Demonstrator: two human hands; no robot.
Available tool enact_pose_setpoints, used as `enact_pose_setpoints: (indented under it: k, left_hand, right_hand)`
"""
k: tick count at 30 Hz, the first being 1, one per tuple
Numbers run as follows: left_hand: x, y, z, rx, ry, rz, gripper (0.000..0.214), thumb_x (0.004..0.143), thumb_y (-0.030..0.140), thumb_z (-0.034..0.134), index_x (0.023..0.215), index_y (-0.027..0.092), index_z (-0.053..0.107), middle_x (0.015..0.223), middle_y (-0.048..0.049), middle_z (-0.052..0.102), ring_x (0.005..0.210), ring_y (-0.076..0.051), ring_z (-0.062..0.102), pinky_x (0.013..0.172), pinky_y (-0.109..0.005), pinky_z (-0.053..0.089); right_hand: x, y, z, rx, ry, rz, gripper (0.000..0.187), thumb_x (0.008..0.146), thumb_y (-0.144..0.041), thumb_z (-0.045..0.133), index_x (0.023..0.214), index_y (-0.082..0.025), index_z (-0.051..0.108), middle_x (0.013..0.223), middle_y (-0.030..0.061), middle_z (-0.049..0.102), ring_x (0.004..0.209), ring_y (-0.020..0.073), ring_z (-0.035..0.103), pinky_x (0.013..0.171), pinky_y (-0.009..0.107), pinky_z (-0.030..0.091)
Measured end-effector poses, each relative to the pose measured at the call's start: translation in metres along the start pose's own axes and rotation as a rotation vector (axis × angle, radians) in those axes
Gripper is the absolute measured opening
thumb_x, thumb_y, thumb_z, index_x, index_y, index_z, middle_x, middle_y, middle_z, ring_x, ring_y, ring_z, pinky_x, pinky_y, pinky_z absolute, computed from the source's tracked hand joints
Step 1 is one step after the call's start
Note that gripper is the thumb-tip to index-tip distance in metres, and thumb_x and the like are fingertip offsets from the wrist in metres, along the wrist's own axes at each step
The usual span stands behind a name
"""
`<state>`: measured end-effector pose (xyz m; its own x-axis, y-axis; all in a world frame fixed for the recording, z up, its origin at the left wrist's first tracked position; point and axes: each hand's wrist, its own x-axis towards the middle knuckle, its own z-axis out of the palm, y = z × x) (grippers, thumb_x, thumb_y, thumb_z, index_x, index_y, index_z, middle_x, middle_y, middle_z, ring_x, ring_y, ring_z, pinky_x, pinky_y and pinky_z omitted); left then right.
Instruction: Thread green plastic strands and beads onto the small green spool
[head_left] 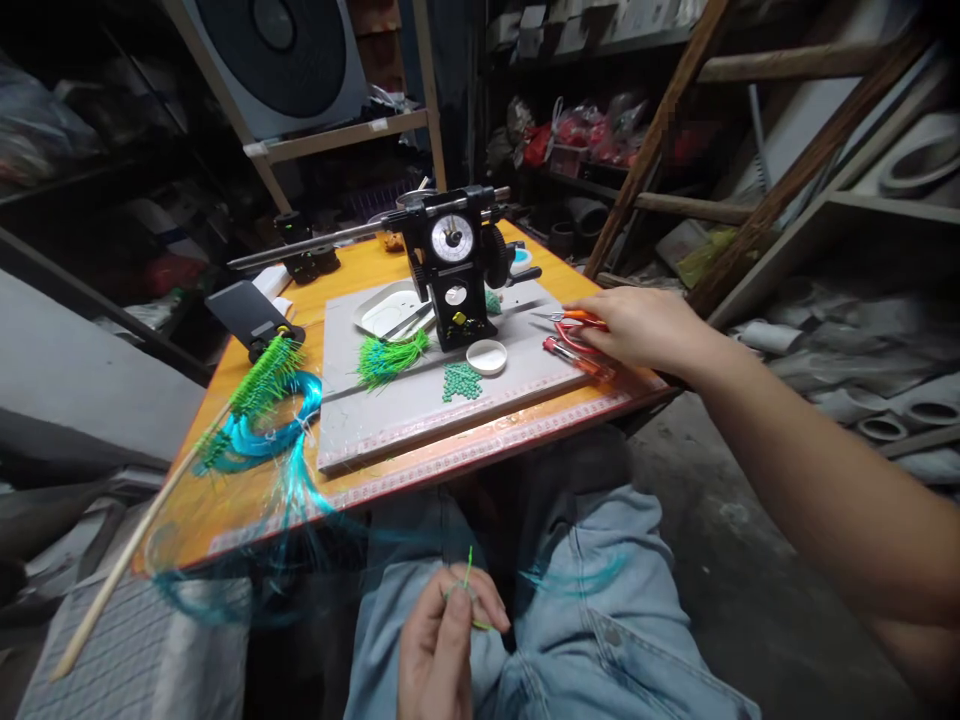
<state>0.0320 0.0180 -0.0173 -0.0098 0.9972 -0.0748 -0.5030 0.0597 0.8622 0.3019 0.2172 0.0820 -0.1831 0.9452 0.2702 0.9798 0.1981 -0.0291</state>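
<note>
- Head view: a black metal machine with a round white dial and a long steel rod (450,270) stands upright on a flat grey board (390,420), which lies on an orange-yellow table (240,500).
- The left hand (450,640) is in front of the machine and below its level, over a lap in light-blue jeans (622,620); thumb and fingers pinch a thin bright-green strand (470,570), one end pointing up.
- The right hand (634,325) is to the right of the machine, at a small pointed hand tool with orange and red handles (585,318); the fingers reach the handles, but whether they are clenched around them I cannot tell.
- Just beside that tool, also right of the machine, lies a slim tool with a clear red handle (589,363).
- Close in front of the machine are a shallow round white dish (487,357) and, next to it, a loose patch of small green beads (460,381).
- Left of the machine lies a bundle of green and blue strands (391,358), near a pale shallow tray (379,312).
- Farther left of the machine is a coil of shiny blue line (309,400).
</note>
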Motion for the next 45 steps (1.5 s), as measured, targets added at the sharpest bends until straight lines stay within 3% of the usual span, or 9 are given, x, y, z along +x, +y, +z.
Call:
enact_pose_setpoints:
  k: [13,15,17,20,22,26,31,38,45]
  left_hand:
    - [0.013,-0.002,-0.003,0.154,-0.067,0.005,0.032,0.091,0.036,0.054,0.065,0.018,0.061,0.065,-0.0033,0.056,0.069,-0.019,0.049,0.067,-0.029,0.036]
    - [0.017,0.002,-0.005,0.206,-0.11,-0.03,0.033,0.093,0.035,0.051,0.066,0.017,0.059,0.066,-0.0035,0.054,0.07,-0.019,0.049,0.069,-0.03,0.037]
    - [0.02,0.004,-0.009,0.238,-0.156,-0.063,0.032,0.094,0.032,0.048,0.068,0.017,0.057,0.068,-0.0033,0.053,0.072,-0.019,0.049,0.071,-0.031,0.037]
    - [0.027,0.004,-0.015,0.235,-0.189,-0.085,0.031,0.095,0.029,0.047,0.068,0.017,0.056,0.069,-0.003,0.052,0.074,-0.019,0.05,0.073,-0.031,0.037]
    - [0.033,0.002,-0.018,0.226,-0.189,-0.093,0.03,0.094,0.028,0.049,0.067,0.017,0.056,0.069,-0.0026,0.052,0.074,-0.019,0.049,0.074,-0.031,0.037]
    - [0.044,-0.003,-0.022,0.223,-0.193,-0.13,0.03,0.092,0.031,0.052,0.066,0.017,0.055,0.067,-0.0017,0.051,0.071,-0.018,0.049,0.074,-0.031,0.038]
    - [0.052,-0.008,-0.025,0.194,-0.177,-0.155,0.029,0.09,0.032,0.056,0.066,0.016,0.056,0.068,-0.0018,0.051,0.072,-0.018,0.048,0.074,-0.031,0.038]
    - [0.057,-0.018,-0.032,0.126,-0.13,-0.182,0.029,0.089,0.031,0.058,0.064,0.017,0.054,0.065,-0.001,0.052,0.069,-0.016,0.047,0.074,-0.029,0.038]
    - [0.06,-0.022,-0.034,0.108,-0.123,-0.209,0.029,0.09,0.029,0.056,0.065,0.016,0.057,0.067,-0.0023,0.053,0.073,-0.017,0.048,0.076,-0.029,0.038]
  right_hand:
    - [-0.052,-0.039,0.004,0.098,0.026,-0.086,0.02,0.084,-0.028,0.049,0.087,-0.015,0.065,0.088,0.0122,0.064,0.081,0.0258,0.059,0.066,0.032,0.041]
    - [-0.074,-0.055,0.005,0.305,-0.035,-0.122,0.022,0.09,-0.029,0.042,0.084,-0.017,0.059,0.078,0.007,0.062,0.072,0.0199,0.056,0.063,0.029,0.042]
    - [-0.1,-0.077,0.014,0.911,-0.322,-0.151,0.027,0.096,-0.036,0.038,0.085,-0.018,0.056,0.071,0.0017,0.059,0.06,0.0135,0.052,0.055,0.023,0.041]
    - [-0.132,-0.112,0.045,1.666,-0.711,0.188,0.033,0.089,-0.05,0.054,0.088,-0.017,0.058,0.073,-0.0001,0.057,0.052,0.0076,0.044,0.04,0.016,0.03]
    - [-0.144,-0.132,0.072,1.788,-0.713,0.349,0.041,0.086,-0.058,0.055,0.089,-0.017,0.058,0.066,-0.0048,0.048,0.045,0.0038,0.031,0.036,0.014,0.02]
    - [-0.145,-0.159,0.115,1.89,-0.704,0.579,0.061,0.085,-0.07,0.04,0.07,-0.013,0.056,0.054,-0.007,0.036,0.041,0.003,0.02,0.034,0.014,0.009]
    - [-0.138,-0.171,0.134,1.948,-0.683,0.803,0.057,0.087,-0.063,0.047,0.062,-0.012,0.055,0.05,-0.0059,0.041,0.038,0.002,0.029,0.032,0.013,0.014]
    - [-0.132,-0.177,0.146,1.951,-0.634,1.022,0.026,0.096,-0.037,0.052,0.097,-0.012,0.06,0.079,-0.0001,0.062,0.057,0.0086,0.057,0.051,0.022,0.049]
    - [-0.129,-0.182,0.145,1.947,-0.633,1.089,0.025,0.095,-0.035,0.054,0.105,-0.013,0.06,0.091,0.0034,0.065,0.069,0.0124,0.063,0.06,0.027,0.054]
